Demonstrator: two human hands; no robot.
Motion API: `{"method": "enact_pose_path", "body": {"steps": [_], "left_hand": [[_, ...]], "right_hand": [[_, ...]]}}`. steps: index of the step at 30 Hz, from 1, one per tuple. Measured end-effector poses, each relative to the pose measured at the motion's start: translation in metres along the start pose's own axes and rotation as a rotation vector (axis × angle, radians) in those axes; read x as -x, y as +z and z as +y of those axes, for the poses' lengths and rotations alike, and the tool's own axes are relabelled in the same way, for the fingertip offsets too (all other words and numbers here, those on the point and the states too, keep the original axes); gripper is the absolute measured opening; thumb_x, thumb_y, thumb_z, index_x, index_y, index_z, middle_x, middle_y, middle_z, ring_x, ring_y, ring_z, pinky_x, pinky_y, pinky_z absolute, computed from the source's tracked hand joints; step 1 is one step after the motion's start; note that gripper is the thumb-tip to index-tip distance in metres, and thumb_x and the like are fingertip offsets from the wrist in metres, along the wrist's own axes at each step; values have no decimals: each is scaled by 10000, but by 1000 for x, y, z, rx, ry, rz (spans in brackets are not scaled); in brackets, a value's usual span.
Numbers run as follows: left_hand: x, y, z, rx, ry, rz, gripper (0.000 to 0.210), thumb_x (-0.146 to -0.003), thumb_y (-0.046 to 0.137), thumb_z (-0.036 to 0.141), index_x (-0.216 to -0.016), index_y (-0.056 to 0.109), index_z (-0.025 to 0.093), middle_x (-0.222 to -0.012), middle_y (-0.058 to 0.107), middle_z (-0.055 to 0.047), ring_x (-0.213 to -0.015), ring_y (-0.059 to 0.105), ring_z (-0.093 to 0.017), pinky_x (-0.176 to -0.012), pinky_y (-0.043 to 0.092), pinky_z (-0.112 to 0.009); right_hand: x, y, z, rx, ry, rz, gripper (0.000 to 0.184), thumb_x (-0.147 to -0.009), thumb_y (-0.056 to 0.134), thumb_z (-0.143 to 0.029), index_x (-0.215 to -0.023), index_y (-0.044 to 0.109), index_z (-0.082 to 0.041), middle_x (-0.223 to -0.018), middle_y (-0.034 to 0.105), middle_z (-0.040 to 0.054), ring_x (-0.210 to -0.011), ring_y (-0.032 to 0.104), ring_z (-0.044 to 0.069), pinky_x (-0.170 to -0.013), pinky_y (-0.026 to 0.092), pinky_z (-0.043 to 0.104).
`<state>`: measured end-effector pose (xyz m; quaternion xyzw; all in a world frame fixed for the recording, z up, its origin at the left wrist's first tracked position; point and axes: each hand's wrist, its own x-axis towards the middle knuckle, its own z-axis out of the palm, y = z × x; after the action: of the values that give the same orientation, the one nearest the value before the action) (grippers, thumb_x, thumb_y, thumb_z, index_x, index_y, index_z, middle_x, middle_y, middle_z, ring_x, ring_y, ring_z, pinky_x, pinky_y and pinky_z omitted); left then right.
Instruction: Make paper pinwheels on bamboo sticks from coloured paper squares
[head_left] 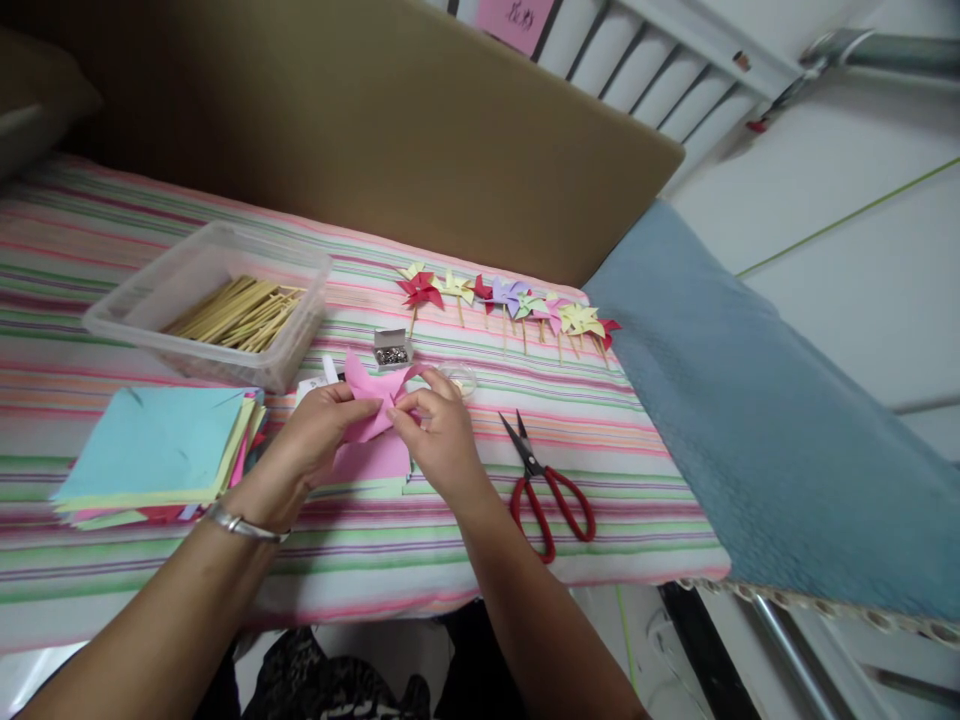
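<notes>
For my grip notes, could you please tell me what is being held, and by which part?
A partly folded pink paper: the left hand grips its left side, the right hand its right side, near the middle.

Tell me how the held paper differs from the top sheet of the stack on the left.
The held paper is pink; the top sheet is light blue. The held paper is bent between the left hand and right hand; the top sheet lies mostly flat. Both are paper.

A brown board (420,140) lines the far edge of the striped table (645,530); a blue cover (750,420) spreads beyond its right edge.
</notes>
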<state>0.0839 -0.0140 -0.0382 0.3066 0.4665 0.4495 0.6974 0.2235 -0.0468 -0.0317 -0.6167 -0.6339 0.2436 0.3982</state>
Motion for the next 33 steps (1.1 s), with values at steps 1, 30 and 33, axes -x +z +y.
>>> {"method": "enact_pose_path", "body": {"steps": [1, 30, 33], "left_hand": [[0, 0, 0, 3, -8, -3, 173, -466, 805, 182, -580, 688, 126, -517, 641, -6, -446, 516, -85, -452, 373, -188], [2, 1, 1, 2, 8, 44, 163, -481, 825, 180, -560, 686, 147, -540, 664, -21, -462, 553, -105, -459, 404, -198], [4, 1, 7, -16, 5, 31, 141, -513, 809, 186, -537, 675, 148, -503, 636, -15, -432, 520, -96, -443, 380, -202]], "right_hand": [[0, 0, 0, 7, 7, 1, 101, -776, 656, -272, -696, 661, -211, -1250, 545, 94, -1306, 398, 249, -1027, 379, 442], [-3, -1, -5, -85, 75, 58, 58, -740, 652, -239, -787, 623, -221, -1217, 597, 67, -1257, 470, 225, -1035, 361, 402], [-5, -4, -5, -369, 217, 72, 275, -717, 669, -305, -965, 584, -221, -1161, 629, 67, -1138, 562, 216, -968, 423, 387]]}}
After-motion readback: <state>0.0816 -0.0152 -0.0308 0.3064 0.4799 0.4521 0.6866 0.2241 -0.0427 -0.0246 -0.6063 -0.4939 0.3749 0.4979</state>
